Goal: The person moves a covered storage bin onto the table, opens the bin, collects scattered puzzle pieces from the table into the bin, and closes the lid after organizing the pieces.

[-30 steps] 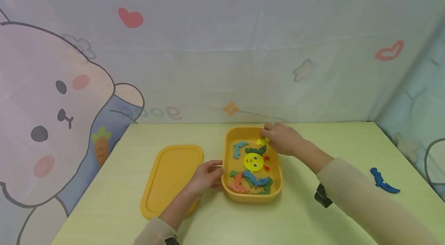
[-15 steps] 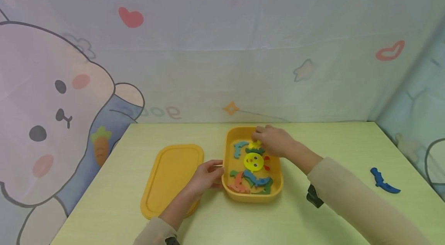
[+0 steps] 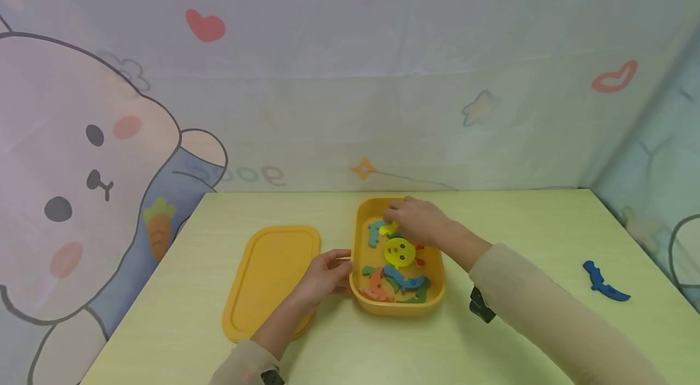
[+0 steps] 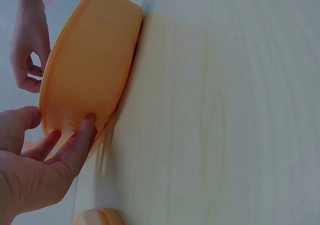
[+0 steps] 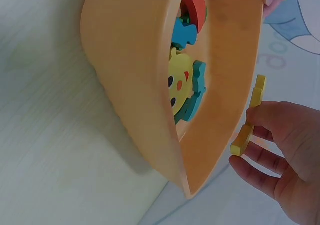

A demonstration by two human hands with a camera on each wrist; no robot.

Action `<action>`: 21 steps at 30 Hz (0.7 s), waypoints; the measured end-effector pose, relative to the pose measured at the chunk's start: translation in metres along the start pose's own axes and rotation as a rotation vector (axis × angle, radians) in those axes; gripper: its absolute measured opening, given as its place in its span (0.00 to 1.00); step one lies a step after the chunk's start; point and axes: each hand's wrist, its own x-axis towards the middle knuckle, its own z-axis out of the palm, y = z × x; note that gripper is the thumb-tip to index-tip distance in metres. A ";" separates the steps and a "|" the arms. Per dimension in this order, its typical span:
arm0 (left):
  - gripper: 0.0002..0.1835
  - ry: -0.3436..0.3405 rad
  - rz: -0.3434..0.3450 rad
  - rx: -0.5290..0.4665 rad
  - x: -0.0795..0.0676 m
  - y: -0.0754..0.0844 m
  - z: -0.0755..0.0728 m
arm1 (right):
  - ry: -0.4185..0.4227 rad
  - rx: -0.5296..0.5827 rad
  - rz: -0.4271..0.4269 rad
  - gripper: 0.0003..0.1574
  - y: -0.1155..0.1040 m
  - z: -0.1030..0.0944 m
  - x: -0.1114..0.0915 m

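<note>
A yellow plastic box (image 3: 397,310) stands on the table, holding several animal-shaped blocks and a round yellow smiling-face piece (image 3: 399,252). Over the far end of the box, my right hand (image 3: 420,222) pinches a flat yellow animal-shaped block (image 5: 248,117) between thumb and fingers. In the right wrist view this block is beside the rim, seen edge-on. My left hand (image 3: 322,275) is at the box's left side. Its fingers (image 4: 82,142) rest against the outer wall, with the thumb at the rim. A blue block (image 3: 404,279) and a coral block (image 3: 377,286) lie inside.
A flat yellow lid (image 3: 273,279) lies left of the box, partly behind the left forearm. One dark blue animal-shaped block (image 3: 604,283) sits far right on the pale table (image 3: 536,221). Behind the table hangs a printed cloth (image 3: 339,99).
My right hand has moved left across the far end of the box, carrying the yellow block. The left hand keeps its place on the box wall.
</note>
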 end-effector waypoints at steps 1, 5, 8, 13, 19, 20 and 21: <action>0.25 0.000 -0.001 0.000 0.000 0.000 0.000 | 0.000 -0.001 -0.005 0.12 -0.001 0.000 0.001; 0.25 0.003 -0.007 0.001 0.000 0.000 0.000 | 0.013 -0.008 -0.032 0.12 -0.003 0.002 0.002; 0.25 0.003 -0.006 0.000 0.000 0.001 0.001 | 0.018 -0.008 -0.040 0.12 -0.005 0.003 0.002; 0.25 0.004 -0.004 0.003 -0.001 0.001 0.001 | 0.024 0.002 -0.045 0.13 -0.008 0.005 0.002; 0.25 0.004 -0.003 0.005 -0.001 0.001 0.002 | 0.030 0.020 -0.055 0.11 -0.010 0.005 0.000; 0.25 0.004 -0.003 0.007 -0.001 0.002 0.002 | 0.033 0.027 -0.061 0.11 -0.011 0.005 0.000; 0.25 0.005 -0.002 0.008 -0.002 0.002 0.003 | 0.033 0.032 -0.066 0.12 -0.011 0.005 0.000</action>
